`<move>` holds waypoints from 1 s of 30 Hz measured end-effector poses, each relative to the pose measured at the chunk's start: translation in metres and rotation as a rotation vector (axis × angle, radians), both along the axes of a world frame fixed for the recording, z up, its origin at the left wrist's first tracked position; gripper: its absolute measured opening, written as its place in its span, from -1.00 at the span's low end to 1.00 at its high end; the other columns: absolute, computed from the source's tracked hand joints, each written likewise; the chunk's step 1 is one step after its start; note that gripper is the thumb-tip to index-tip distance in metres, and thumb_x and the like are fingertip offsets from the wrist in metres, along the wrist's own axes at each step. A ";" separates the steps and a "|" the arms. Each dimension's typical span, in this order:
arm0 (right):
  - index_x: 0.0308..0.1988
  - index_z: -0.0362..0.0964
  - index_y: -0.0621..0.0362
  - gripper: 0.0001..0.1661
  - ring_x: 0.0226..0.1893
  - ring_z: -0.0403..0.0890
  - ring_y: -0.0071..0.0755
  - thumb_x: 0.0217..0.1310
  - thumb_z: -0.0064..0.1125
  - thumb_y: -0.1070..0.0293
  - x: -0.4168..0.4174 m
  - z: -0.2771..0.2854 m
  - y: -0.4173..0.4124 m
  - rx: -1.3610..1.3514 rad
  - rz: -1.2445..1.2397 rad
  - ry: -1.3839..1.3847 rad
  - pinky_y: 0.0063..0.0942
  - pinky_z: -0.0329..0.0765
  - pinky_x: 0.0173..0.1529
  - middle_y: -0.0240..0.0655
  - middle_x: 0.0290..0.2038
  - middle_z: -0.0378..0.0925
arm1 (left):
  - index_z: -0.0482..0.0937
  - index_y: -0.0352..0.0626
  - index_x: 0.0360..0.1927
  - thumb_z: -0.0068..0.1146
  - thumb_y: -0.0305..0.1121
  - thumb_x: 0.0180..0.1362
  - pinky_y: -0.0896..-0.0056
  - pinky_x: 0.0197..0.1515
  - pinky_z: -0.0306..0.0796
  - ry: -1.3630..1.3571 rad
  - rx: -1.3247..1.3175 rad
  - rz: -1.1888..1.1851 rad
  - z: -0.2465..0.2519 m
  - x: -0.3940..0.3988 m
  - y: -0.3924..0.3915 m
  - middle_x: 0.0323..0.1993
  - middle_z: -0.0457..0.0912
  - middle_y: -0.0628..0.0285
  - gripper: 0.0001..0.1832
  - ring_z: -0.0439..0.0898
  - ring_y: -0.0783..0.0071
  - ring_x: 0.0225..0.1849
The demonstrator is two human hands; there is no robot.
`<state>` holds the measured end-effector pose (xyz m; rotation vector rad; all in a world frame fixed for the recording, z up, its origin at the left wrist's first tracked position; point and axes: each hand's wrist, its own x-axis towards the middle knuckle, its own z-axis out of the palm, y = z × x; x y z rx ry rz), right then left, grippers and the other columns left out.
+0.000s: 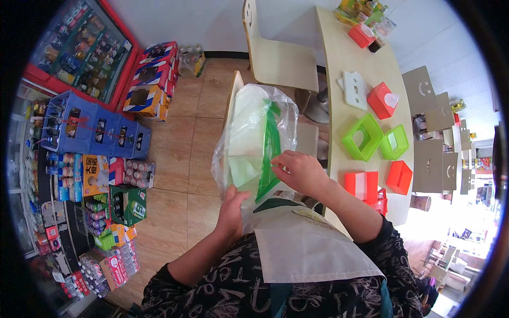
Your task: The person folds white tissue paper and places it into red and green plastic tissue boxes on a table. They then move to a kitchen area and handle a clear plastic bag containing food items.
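Before me a clear plastic bag (248, 115) lies on a chair, with a stack of white paper sheets or napkins (244, 139) and green plastic packaging (271, 147) in it. My left hand (232, 210) is at the bag's near left edge, its thumb over the plastic; whether it pinches the film is hard to tell. Bent fingers of my right hand (296, 171) are beside the green packaging, thumb and forefinger near each other; a grip on the film cannot be made out. A pale green sheet (241, 171) lies over the near part of the stack.
On the right, a long table (338, 135) bears green boxes (362, 137), red tissue boxes (382, 100) and a white slotted plastic piece (354, 90). Another chair (282, 59) stands beyond the bag. Blue bottle crates (95, 127), drink cartons (149, 89) and a red-framed drinks fridge (83, 47) line the left.
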<state>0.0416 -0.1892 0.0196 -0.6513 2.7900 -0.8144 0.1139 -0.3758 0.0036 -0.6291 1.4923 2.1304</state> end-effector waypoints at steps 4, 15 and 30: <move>-0.38 0.45 0.14 -0.85 -0.50 0.54 -0.24 0.01 0.11 0.32 -0.001 0.000 0.003 -0.007 0.003 -0.011 -0.36 0.47 -0.41 -0.30 -0.51 0.48 | 0.28 -0.06 -0.48 -0.15 -0.42 0.10 0.55 -0.18 0.17 -0.231 0.173 0.093 -0.002 -0.005 0.003 -0.45 0.24 0.38 -0.92 0.23 0.61 -0.33; -0.38 0.46 0.13 -0.85 -0.50 0.54 -0.25 0.00 0.12 0.32 0.000 -0.004 0.004 -0.004 0.016 0.009 -0.36 0.48 -0.40 -0.30 -0.50 0.49 | 0.36 -0.12 -0.17 -0.12 -0.37 0.01 0.40 0.12 0.11 -0.017 -0.055 0.163 -0.088 0.000 0.019 -0.13 0.39 0.28 -0.74 0.32 0.44 0.01; -0.30 0.42 0.11 -0.79 -0.31 0.51 -0.18 0.00 0.08 0.28 -0.024 -0.007 -0.022 0.092 0.094 0.006 -0.30 0.49 -0.25 -0.26 -0.35 0.47 | 0.33 -0.22 -0.15 -0.11 -0.31 -0.03 0.36 0.02 0.23 -0.157 0.672 0.582 -0.067 -0.076 0.024 -0.16 0.35 0.18 -0.66 0.33 0.32 -0.12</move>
